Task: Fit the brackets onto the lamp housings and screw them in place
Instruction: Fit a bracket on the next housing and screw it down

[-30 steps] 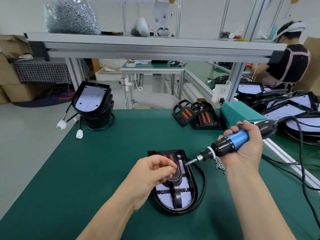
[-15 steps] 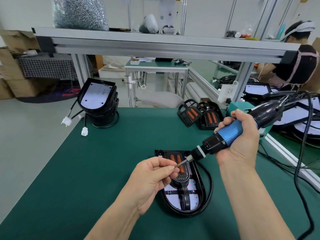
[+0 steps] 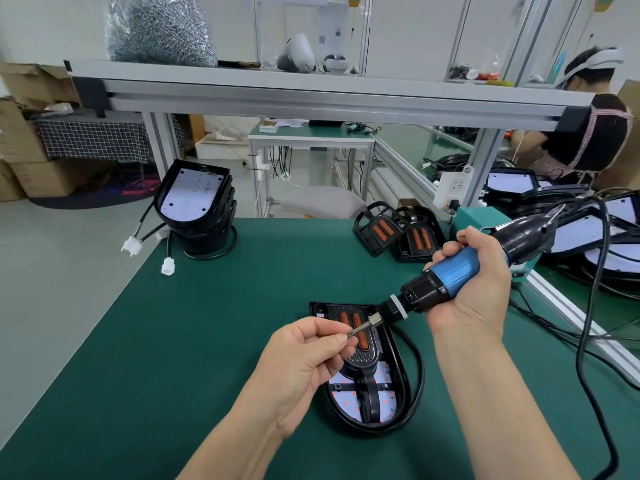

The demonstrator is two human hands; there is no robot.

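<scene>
A black lamp housing [image 3: 394, 389] lies flat on the green mat, its white LED board facing up. A black bracket [image 3: 362, 355] with two orange strips sits on top of it. My right hand [image 3: 474, 289] grips a blue and black electric screwdriver [image 3: 450, 271], tilted down to the left. Its bit tip meets the fingertips of my left hand [image 3: 304, 358], which pinches a small screw [image 3: 347, 335] just above the bracket.
A stack of housings [image 3: 195, 206] with white plug leads stands at the mat's far left. Two housings with brackets [image 3: 398, 232] lean at the far right beside a teal box [image 3: 476, 220]. More housings and cables lie right of the aluminium rail [image 3: 588, 323]. Another person works at the far right.
The screwdriver has come up and left, so its bit now meets the screw in my left fingers. My left hand has risen a little off the bracket.
</scene>
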